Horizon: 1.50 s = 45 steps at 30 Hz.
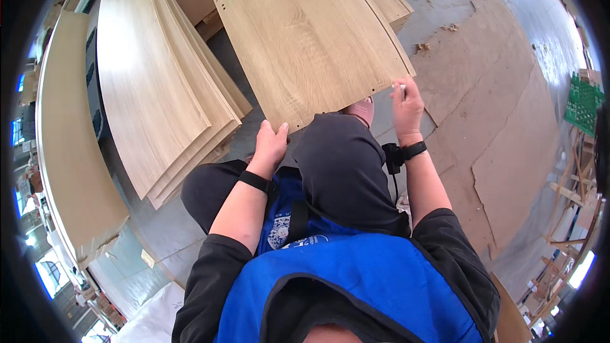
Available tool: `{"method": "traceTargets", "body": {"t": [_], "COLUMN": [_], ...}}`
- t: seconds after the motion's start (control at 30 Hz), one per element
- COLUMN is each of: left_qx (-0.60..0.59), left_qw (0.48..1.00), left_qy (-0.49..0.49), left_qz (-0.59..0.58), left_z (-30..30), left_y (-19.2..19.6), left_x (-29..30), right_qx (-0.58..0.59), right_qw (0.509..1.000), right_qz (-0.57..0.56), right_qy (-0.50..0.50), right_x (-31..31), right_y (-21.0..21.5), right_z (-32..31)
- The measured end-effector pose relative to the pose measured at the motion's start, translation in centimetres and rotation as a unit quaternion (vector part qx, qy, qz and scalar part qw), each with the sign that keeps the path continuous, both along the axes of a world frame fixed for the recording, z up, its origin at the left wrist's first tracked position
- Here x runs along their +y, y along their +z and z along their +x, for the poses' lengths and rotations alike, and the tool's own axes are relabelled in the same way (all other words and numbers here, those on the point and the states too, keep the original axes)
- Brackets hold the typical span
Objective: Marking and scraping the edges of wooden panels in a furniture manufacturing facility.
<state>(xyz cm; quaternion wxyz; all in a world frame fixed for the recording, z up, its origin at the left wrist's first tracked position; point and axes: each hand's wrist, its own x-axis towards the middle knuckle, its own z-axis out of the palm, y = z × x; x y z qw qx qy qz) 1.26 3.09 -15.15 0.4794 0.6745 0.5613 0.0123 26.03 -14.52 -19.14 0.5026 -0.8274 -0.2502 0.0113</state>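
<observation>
A wood-grain panel [311, 38] lies across the upper middle, with small drilled holes near its corners and a dark line along its right side. My left hand [271, 143] is closed on its near left corner, thumb on top. At the near right corner, my right hand [407, 109] is closed with its fingertips pinched round a small white piece [400, 87], right beside the panel's edge. What kind of piece it is cannot be made out. Under the panel's near edge, a pink shoe [362, 111] shows in part beside my bent knee.
Several similar panels [152, 89] are stacked to the left, with a long board [70, 133] beyond them. More boards [389, 3] lie beneath the held panel at the far right. Torn brown cardboard [495, 121] covers floor on the right; a green crate [581, 105] stands farther off.
</observation>
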Motion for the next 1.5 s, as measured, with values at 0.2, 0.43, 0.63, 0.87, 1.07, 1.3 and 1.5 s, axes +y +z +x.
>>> {"method": "traceTargets", "body": {"t": [0.2, 0.43, 0.63, 0.87, 1.07, 1.3, 1.5], "left_qx": [0.007, -0.011, -0.018, -0.042, -0.024, -0.019, -0.057], "left_qw": [0.999, 0.997, 0.997, 0.997, 0.997, 0.999, 0.997], "left_qy": [-0.016, 0.034, 0.039, 0.034, 0.040, 0.008, 0.036], "left_qz": [0.034, -0.063, -0.057, -0.052, -0.053, 0.025, -0.024], "left_z": [-1.7, -0.8, -0.5, -1.0, -0.7, -2.5, -1.6], "left_y": [-4.8, -2.3, -2.0, -3.8, -1.9, -7.5, -5.5], "left_x": [0.9, 0.6, 0.5, 0.8, 0.7, 1.4, 1.1], "right_qx": [-0.067, -0.133, -0.141, -0.126, -0.148, -0.143, -0.105], "right_qw": [0.997, 0.986, 0.982, 0.988, 0.982, 0.979, 0.992], "right_qz": [-0.033, -0.070, -0.117, -0.088, -0.089, -0.054, -0.054], "right_qy": [0.010, 0.074, 0.041, 0.005, 0.069, 0.134, 0.037], "right_x": [-0.2, 0.2, 0.0, 0.1, 0.2, 0.3, 0.1], "right_y": [-0.3, -0.4, -0.5, -0.4, -0.6, -0.7, -0.8], "right_z": [2.0, 0.7, 1.3, 3.4, 1.1, -0.3, 0.5]}}
